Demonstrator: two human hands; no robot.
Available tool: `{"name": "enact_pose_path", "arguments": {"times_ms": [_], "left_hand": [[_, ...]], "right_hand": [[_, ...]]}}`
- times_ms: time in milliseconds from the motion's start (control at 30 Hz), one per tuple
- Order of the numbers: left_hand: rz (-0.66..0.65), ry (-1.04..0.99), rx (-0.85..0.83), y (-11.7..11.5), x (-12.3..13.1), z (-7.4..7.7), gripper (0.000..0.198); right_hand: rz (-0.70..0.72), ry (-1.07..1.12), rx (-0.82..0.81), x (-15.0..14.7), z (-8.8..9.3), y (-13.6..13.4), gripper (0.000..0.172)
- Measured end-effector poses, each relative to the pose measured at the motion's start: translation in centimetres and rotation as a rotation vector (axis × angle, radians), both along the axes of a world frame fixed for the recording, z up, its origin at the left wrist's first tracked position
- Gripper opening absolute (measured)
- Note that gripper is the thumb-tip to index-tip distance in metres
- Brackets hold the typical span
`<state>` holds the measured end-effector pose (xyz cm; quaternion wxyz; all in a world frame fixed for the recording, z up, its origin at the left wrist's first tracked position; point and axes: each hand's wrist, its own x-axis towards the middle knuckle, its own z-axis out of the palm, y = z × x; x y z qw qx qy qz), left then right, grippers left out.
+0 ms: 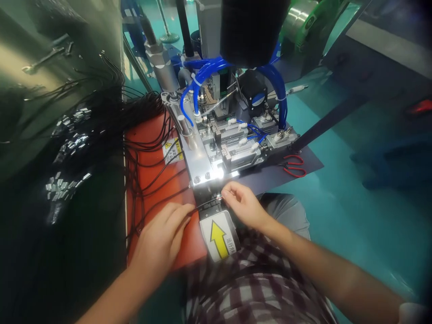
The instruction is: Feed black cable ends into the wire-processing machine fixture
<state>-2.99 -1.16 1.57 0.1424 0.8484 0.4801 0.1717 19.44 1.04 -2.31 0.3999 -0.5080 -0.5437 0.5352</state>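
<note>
Pinching black cable between both hands.

Pinching the metal end of a thin black cable with the right hand, just below the edge of the steel fixture plate. Gripping the same cable farther back with the left hand, resting on the orange mat. Working just above a yellow arrow label, leaving red-handled snips untouched off to the right.
</note>
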Motion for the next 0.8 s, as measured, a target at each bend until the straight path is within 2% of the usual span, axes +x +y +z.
{"name": "enact_pose_path", "arguments": {"times_ms": [100,200,333,433,533,633,733,800], "left_hand": [[-0.056,-0.026,0.084,0.0,-0.6,-0.6,0.033],[-0.095,-0.011,0.172,0.4,-0.9,-1.2,0.034],[-0.097,0.007,0.187,0.8,-1.3,-1.7,0.035],[-0.080,0.042,0.232,0.9,-1.3,-1.5,0.035],[-0.080,0.124,0.266,1.0,-0.5,-0.6,0.032],[-0.143,0.162,0.251,1.2,1.1,0.2,0.034],[-0.189,0.104,0.207,1.3,2.4,0.0,0.040],[-0.174,0.062,0.165,1.3,2.8,-0.4,0.040]], "right_hand": [[-0.001,-0.022,0.026,0.1,0.2,0.0,0.021],[-0.002,-0.057,0.049,0.2,0.6,0.1,0.020],[-0.008,-0.071,0.040,0.2,0.5,0.2,0.019],[-0.031,-0.041,0.007,0.0,0.1,0.1,0.021],[-0.041,-0.011,-0.026,-0.2,0.0,0.0,0.021],[-0.027,0.003,-0.045,-0.1,0.3,0.0,0.022],[-0.021,0.012,-0.063,0.0,0.6,0.0,0.024],[-0.030,0.025,-0.079,-0.1,0.6,-0.1,0.024]]}}
